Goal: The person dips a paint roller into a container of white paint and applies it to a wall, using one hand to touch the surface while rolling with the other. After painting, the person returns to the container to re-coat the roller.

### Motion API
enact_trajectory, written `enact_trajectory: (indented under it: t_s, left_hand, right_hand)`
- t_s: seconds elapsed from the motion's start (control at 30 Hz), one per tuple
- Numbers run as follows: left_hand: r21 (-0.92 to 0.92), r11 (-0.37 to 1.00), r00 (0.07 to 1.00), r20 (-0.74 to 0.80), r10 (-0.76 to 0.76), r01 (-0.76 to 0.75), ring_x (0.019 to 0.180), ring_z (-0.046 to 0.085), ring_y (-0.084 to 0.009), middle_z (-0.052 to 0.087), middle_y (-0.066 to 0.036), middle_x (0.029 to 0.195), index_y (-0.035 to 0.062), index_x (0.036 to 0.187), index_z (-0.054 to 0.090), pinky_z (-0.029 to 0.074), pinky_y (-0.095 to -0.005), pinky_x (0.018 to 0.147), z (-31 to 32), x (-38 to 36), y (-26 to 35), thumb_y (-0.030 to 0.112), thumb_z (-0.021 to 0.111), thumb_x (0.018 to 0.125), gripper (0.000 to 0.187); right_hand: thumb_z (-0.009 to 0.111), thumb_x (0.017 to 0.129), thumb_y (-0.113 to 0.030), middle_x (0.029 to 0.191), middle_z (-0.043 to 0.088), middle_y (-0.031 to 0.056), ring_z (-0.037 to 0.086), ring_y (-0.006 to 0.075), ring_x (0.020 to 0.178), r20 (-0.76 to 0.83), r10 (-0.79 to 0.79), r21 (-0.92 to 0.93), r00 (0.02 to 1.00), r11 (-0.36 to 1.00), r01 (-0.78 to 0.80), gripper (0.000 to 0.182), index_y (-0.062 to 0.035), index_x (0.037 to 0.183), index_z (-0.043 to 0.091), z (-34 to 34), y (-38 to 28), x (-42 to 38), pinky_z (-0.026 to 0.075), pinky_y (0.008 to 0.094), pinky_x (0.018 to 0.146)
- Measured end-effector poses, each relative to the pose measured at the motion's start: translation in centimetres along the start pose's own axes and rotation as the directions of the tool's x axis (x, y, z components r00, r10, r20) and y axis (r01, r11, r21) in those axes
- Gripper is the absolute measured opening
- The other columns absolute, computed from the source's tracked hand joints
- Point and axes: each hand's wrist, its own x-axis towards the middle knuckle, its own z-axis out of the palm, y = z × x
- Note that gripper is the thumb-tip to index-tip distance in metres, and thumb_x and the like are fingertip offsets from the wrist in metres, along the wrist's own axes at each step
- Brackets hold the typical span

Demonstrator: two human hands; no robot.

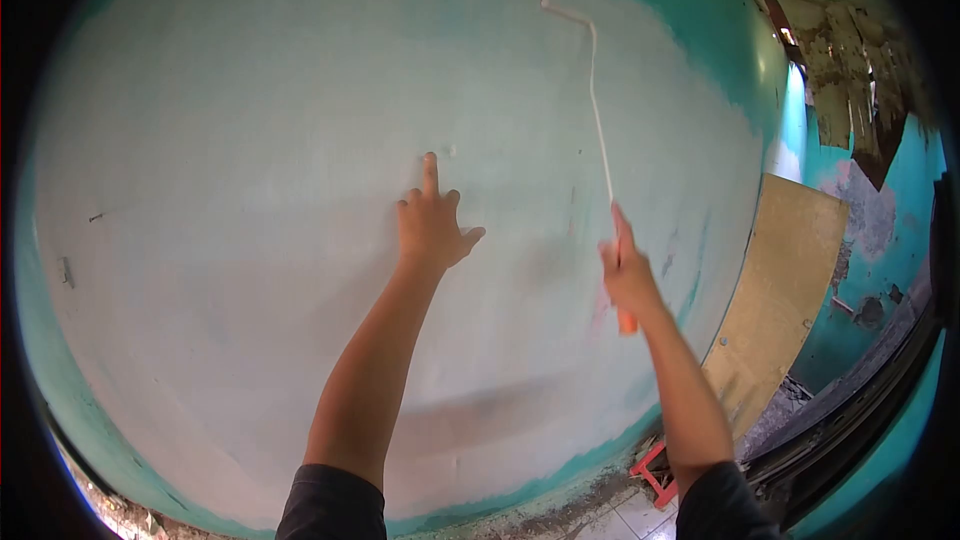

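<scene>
A person is wearing a dark, nearly black top, its left sleeve (332, 503) and matching right sleeve (722, 505) showing plain fabric and simple hems. The short sleeves are leaving both forearms uncovered, while the left hand (428, 228) and right hand (632, 280) are going gloveless.

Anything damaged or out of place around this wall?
Yes, upper right: the brownish sheets hang down with jagged, torn-looking edges. Below them, past the tan board, the turquoise wall looks damaged, its paint interrupted by rough grey patches.
</scene>
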Motion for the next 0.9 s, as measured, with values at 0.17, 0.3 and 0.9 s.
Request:
enact_trajectory:
  t_s: [0.17, 0.3, 0.9]
  left_hand:
    - [0.008, 1.000, 1.000, 0.013, -0.013, 0.013, 0.099, 0.064, -0.0265, 0.017, -0.020, 0.167, 0.0086, 0.112, 0.073, 0.052, -0.0411, 0.087, -0.4, 0.0, 0.2, 0.055, 0.082, 0.077, 0.058]
    - [0.022, 1.000, 0.999, 0.044, -0.021, 0.020, 0.097, 0.061, -0.0225, 0.014, -0.014, 0.169, 0.0121, 0.117, 0.072, 0.049, -0.0379, 0.087, -0.6, -0.1, 0.4, 0.056, 0.079, 0.081, 0.057]
    - [0.022, 0.999, 0.997, 0.072, -0.042, 0.040, 0.105, 0.061, -0.0246, 0.014, -0.016, 0.169, 0.0111, 0.119, 0.071, 0.049, -0.0390, 0.090, -1.3, -0.2, 1.0, 0.056, 0.080, 0.081, 0.060]
  right_hand:
    - [0.047, 0.107, -0.021, 0.097, 0.066, 0.0116, 0.060, 0.0235, 0.063, 0.091, 0.207, 0.054, 0.974, 0.976, -0.212, 0.064, -0.0318, 0.164, 0.019, -4.4, -8.0, 8.5, 0.055, 0.0388, 0.053]
    - [0.048, 0.107, -0.021, 0.101, 0.068, 0.0129, 0.063, 0.0258, 0.065, 0.091, 0.203, 0.072, 0.975, 0.975, -0.210, 0.064, -0.0313, 0.164, 0.019, -4.3, -8.4, 8.0, 0.056, 0.0394, 0.054]
    - [0.050, 0.106, -0.019, 0.092, 0.067, 0.0195, 0.068, 0.0366, 0.079, 0.013, 0.048, 0.039, 0.999, 0.998, -0.048, 0.066, -0.0270, 0.164, 0.019, -1.7, -3.6, 4.8, 0.055, 0.0430, 0.085]
